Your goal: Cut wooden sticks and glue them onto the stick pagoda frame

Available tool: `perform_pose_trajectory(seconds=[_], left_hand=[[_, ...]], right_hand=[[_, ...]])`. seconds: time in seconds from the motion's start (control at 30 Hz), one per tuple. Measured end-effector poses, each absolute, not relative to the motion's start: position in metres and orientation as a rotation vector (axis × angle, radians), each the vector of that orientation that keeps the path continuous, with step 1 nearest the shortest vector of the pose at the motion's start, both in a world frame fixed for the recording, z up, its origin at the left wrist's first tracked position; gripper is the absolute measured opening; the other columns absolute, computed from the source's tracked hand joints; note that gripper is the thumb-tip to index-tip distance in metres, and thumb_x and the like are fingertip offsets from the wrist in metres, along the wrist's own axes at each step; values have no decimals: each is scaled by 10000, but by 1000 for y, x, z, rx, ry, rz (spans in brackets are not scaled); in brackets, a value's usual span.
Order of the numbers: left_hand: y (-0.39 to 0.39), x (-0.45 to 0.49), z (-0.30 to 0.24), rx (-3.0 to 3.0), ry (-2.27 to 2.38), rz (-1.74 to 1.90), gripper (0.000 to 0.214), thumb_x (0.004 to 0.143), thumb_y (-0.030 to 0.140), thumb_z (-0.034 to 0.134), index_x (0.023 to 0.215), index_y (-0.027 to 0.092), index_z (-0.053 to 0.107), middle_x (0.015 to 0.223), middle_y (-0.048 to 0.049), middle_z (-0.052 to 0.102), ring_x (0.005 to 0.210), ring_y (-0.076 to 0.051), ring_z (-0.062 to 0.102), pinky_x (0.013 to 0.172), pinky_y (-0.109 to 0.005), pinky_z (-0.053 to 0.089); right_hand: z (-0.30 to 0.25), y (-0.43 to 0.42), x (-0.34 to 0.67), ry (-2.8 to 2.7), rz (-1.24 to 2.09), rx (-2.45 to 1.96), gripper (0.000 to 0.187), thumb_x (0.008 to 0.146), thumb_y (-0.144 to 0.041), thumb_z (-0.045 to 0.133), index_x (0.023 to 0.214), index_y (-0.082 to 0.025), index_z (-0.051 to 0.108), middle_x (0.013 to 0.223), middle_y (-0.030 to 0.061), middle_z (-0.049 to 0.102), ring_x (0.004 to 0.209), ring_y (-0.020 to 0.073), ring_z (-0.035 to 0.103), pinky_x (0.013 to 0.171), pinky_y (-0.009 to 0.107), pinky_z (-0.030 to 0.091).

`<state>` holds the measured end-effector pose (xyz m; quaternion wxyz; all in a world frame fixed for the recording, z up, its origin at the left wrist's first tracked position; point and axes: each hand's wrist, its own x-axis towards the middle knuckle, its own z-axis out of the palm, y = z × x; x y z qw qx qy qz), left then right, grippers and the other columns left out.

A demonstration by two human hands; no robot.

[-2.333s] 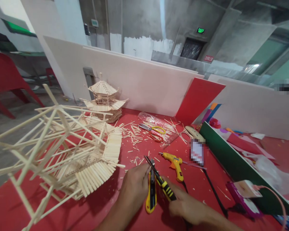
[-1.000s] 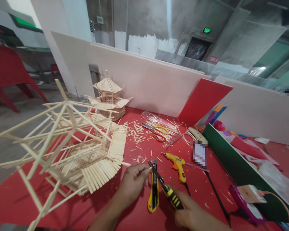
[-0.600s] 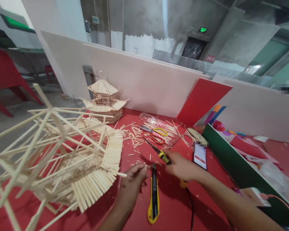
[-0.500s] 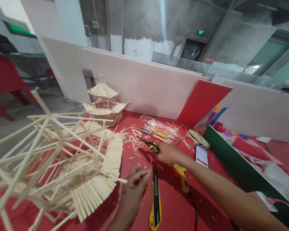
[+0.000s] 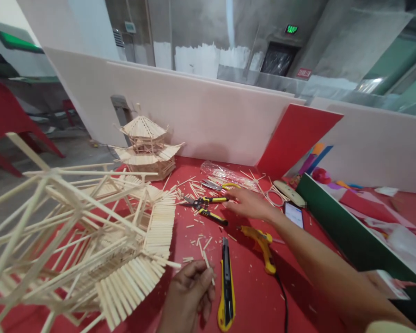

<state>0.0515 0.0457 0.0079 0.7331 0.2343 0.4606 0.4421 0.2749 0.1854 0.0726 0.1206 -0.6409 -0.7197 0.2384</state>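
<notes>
My left hand (image 5: 190, 292) pinches a short wooden stick (image 5: 208, 265) near the front of the red table (image 5: 253, 296). My right hand (image 5: 250, 203) reaches forward with fingers spread and flat, just right of the yellow-and-black cutting pliers (image 5: 205, 206), which lie open on the table. A yellow utility knife (image 5: 226, 286) lies right of my left hand. A large open-frame stick model (image 5: 72, 231) fills the left.
A small stick pagoda (image 5: 146, 145) stands at the back by the white board (image 5: 208, 115). Scissors (image 5: 219, 186) and a bag of sticks, a yellow glue gun (image 5: 261, 240), a phone (image 5: 294, 214) and scattered stick offcuts (image 5: 194, 194) lie about. A green-edged board (image 5: 336, 222) lies at right.
My right hand carried the pliers forward from beside my left hand, set them down among the offcuts and opened. My left hand kept its stick and drew back slightly.
</notes>
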Motion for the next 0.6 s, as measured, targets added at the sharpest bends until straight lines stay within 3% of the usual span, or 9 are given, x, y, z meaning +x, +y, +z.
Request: perform_pose_trajectory(seconds=[0.13,0.27,0.43,0.6], left_hand=[[40,48,16,446,1002,1002,387,593,442,855,746,146,658,607,7,644,378,-58,489,312,-145,330],[26,47,23,472,970,1007,423,621,504,822,695,141,617,594,-12,656,363,-67,504,286,-143,336],[-7,27,40,436,984,1116,401,582,436,865,721,144,627,605,-11,661,422,-92,565,315,-151,380],[-39,-17,53,346,1074,1263,367,618,425,851,707,140,637,562,21,624,356,-31,470,315,-128,304]], right_hand=[[60,111,321,-2017,605,-2228,395,805,-580,567,810,-198,669,746,71,681,730,224,612,642,289,331],[17,60,334,-1873,615,-2410,443,716,-647,585,688,-207,627,700,93,676,667,264,627,567,304,321],[-20,51,333,-1670,716,-2348,304,727,-494,535,723,-201,616,644,82,664,642,280,645,579,343,403],[-12,32,325,-1385,710,-2185,426,760,-566,435,863,-193,612,761,93,693,712,277,668,605,348,483]])
